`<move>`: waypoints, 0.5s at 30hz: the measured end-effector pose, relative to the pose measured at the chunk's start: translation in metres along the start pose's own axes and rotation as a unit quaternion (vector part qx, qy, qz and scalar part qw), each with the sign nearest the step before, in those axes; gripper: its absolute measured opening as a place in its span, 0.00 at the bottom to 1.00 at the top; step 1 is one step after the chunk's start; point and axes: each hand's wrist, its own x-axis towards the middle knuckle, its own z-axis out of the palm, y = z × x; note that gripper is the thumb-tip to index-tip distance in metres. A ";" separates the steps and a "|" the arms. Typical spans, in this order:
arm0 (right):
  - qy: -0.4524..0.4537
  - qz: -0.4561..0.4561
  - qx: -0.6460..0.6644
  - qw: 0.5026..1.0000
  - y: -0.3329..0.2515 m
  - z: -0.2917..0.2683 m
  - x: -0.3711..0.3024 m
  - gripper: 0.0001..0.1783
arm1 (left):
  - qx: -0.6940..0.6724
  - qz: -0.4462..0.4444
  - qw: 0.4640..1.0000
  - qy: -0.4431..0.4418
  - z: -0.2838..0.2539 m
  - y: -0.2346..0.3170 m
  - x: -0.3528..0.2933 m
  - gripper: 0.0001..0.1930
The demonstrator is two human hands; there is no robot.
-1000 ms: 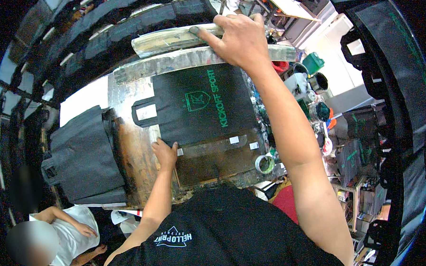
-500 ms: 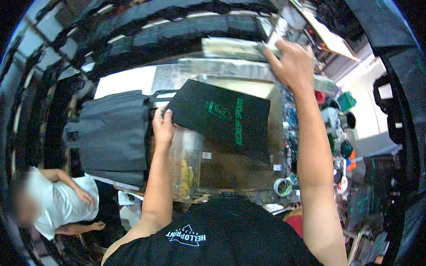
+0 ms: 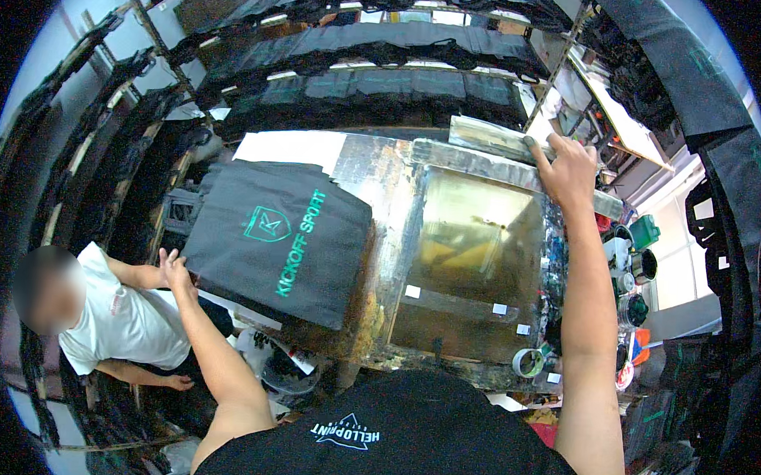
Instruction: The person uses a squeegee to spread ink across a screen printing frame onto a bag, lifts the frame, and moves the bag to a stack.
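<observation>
A black fabric bag (image 3: 287, 242) with a green printed shield and lettering lies flat on the table's left side, over other dark fabric. My left hand (image 3: 176, 273) is by its near left edge, fingers stretched and apart, holding nothing I can see. Far right, my right hand (image 3: 568, 173) grips a long pale, ink-stained bar (image 3: 491, 137), with the thumb on the near side and fingers over the top. In front of that bar lies a glossy brown rectangular board (image 3: 473, 250) with small white squares stuck near its front.
On the left stands a co-worker in a white shirt (image 3: 131, 320), one arm reaching close to my left hand. Racks of dark bags (image 3: 378, 89) line the back. Ink pots (image 3: 632, 310) and a tape roll (image 3: 528, 363) crowd the right edge.
The printed bag has gone from above the brown board to the left side and lies flat. My left hand moved left and opened off it. My right hand stays on the bar.
</observation>
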 end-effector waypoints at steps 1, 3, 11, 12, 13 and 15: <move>0.025 -0.003 0.008 1.000 0.000 -0.003 0.001 0.29 | -0.051 0.055 0.997 -0.007 -0.028 0.038 0.020 0.22; 0.017 -0.014 -0.032 0.999 0.003 -0.003 -0.001 0.28 | 0.021 0.011 0.987 0.162 -0.002 -0.030 -0.020 0.22; -0.029 -0.007 -0.090 0.996 0.023 0.003 -0.002 0.29 | 0.347 0.336 0.848 0.217 0.238 0.021 -0.243 0.11; -0.016 -0.015 -0.070 0.997 0.016 0.002 0.003 0.29 | 0.243 0.360 0.895 0.097 0.255 0.015 -0.261 0.09; -0.013 -0.018 -0.060 0.998 0.019 0.008 0.002 0.29 | 0.274 0.307 0.910 -0.050 0.292 0.028 -0.303 0.10; 0.006 -0.021 -0.064 0.998 0.027 0.011 0.003 0.28 | 0.354 0.287 0.840 -0.294 0.336 0.014 -0.340 0.14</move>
